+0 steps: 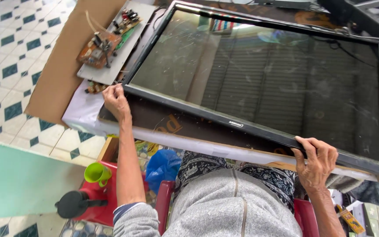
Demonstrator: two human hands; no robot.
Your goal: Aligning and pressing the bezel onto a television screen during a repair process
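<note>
— Hands first: how many do you have on the job?

— Two, both yours. Your left hand (116, 100) sits left of centre in the frame, fingers pressed together and curled onto the near left corner of the flat screen (264, 83). Your right hand (316, 161) is at the lower right, fingers spread and hooked over the near edge of the frame, thumb underneath as far as you can tell.

— And the screen itself?

— One screen, dark glass in a black frame, filling the middle and right of the picture. It lies face up on a workbench (172, 127) with a dark top and a pale front edge, tilted across the frame.

— What else do you count?

— One brown circuit board (99, 49) in the upper left, resting on one grey panel (115, 66), which lies on one cardboard sheet (60, 74). A few small parts (94, 88) lie just beside your left hand; you cannot count them exactly. At the lower left stand one green cup (96, 173) and one red stool (104, 202), touching. One blue bag (163, 166) sits near your knees, and one red chair (305, 217) holds you.
</note>
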